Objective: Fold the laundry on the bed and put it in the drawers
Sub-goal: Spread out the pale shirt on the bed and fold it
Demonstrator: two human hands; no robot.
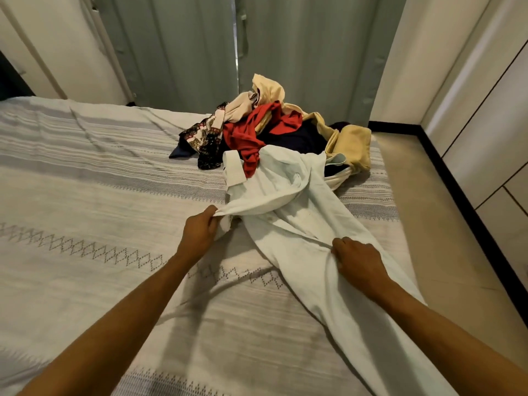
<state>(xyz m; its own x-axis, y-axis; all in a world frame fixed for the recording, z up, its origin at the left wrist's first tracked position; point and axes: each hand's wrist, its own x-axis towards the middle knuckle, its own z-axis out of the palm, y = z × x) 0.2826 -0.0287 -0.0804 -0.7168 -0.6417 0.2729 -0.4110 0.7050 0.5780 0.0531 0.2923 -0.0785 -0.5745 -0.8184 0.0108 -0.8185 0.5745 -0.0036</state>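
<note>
Bed (85,172) filling the view from 9 o'clock to centre, striped cover with a zigzag band, serving as the folding surface.

Left hand (200,231) just below centre, fingers curled round a bunched edge of the shirt (288,224), clenched on the cloth. Probably holding one side so the garment can be spread flat for folding.

Shirt pale, near white, running from a stiff cuff (233,168) at about 12 o'clock of the left hand, down across the bed toward 5 o'clock, lower part trailing over the bed's edge. Upper part crumpled and overlapping the pile (268,132).

Right hand (358,262) at 4 o'clock from centre, knuckles up, fingers closed on a seam or fold of the shirt; thumb hidden, so exact pinch hard to tell. Likely pulling against the left hand to tension the cloth.

Pile unfolded at 1 o'clock, near the far bed corner: patterned dark piece, red top, navy item, cream and yellow pieces heaped together. Nothing folded yet, so task judged early.

No open container visible. Cabinet fronts (485,138) at 3 o'clock, closed, possibly the drawers; contents unseen.
</note>
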